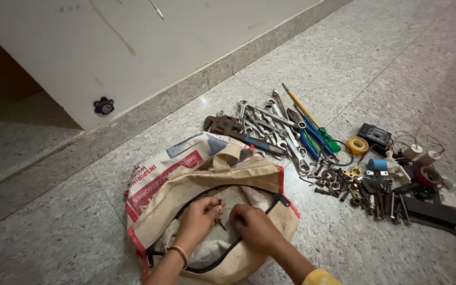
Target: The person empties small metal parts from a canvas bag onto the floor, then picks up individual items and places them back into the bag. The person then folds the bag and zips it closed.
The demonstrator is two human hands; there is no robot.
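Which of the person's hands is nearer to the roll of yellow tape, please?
The right hand. It rests in the open bag, on the side towards the yellow tape; the left hand lies beyond it, farther away.

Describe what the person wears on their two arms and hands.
Both hands are bare, with no gloves and no rings that can be made out. The left hand has a thin bangle or band, orange and pale, around the wrist. The right hand has nothing on the wrist; its forearm is bare down to a yellow sleeve edge at the bottom of the picture. No watch shows.
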